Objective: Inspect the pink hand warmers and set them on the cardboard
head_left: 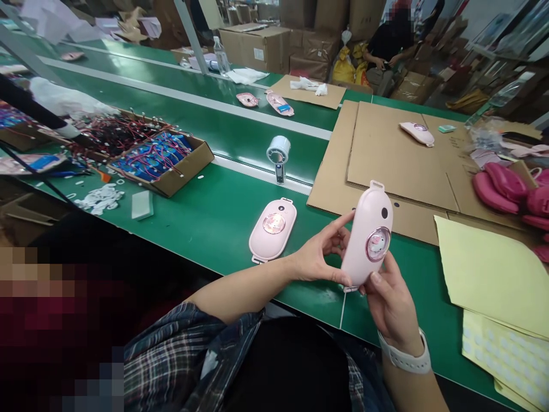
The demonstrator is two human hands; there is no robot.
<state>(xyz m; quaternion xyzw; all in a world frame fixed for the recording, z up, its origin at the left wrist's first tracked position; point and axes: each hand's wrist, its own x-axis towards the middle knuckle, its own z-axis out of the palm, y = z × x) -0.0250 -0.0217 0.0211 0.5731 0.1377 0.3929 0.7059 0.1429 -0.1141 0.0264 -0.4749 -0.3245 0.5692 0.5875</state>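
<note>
Left along my green bench (201,223) sits a cardboard tray (182,177) holding blue packs (152,155) with red wires, and next to them a tangle of dark wires (114,134). Near the tray I see a heap of small white pieces (99,198) and a pale block (142,205). Straight ahead of me stands a pale, round-headed gadget (278,150). Flat cardboard (386,157) covers the bench to my right, with bright pink pouches (500,186) piled at its far side. Across from me are a clear bottle (221,57), a big carton (259,51), yellow sacks (344,67) and a person in black (392,43).
</note>
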